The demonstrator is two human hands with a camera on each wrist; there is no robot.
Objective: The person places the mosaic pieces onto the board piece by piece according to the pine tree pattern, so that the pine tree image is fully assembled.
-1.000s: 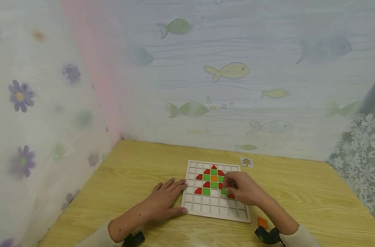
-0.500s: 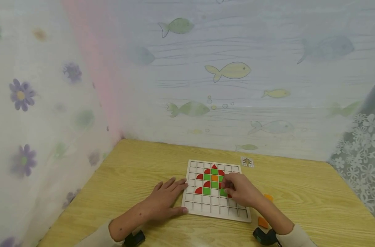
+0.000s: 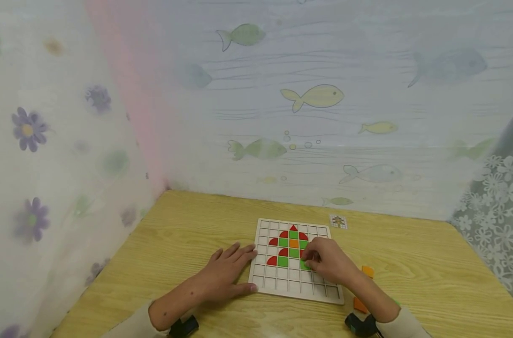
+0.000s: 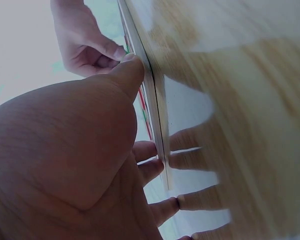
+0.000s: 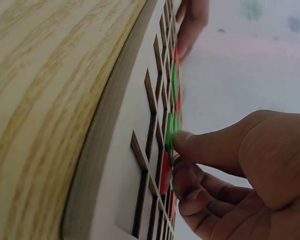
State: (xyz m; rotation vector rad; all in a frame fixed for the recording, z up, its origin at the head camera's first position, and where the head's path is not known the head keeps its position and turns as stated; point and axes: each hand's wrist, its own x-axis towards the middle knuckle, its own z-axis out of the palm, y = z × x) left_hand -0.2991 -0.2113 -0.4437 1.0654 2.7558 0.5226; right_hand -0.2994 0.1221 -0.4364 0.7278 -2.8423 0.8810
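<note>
A pale wooden grid board (image 3: 264, 283) lies on the table with red, green and orange tiles set in several of its cells. My right hand (image 3: 330, 259) is over the board's right half, thumb and forefinger pinching a green square tile (image 5: 170, 131) at its cell. Part of that tile is covered by the fingertips. A red tile (image 5: 165, 172) sits close beside it in the right wrist view. My left hand (image 3: 228, 271) rests flat with fingers spread, its fingertips and thumb touching the board's left edge.
Two orange tiles (image 3: 368, 271) lie right of the board, near my right forearm, and a bit of green shows beside that sleeve. A small pattern card (image 3: 338, 221) lies behind the board. Patterned curtains (image 3: 248, 188) border the table's back and left.
The green tile has gone from tilted above the board down level with its cell, under my right fingers. My right forearm has shifted slightly left, uncovering an orange tile. The left hand stays put.
</note>
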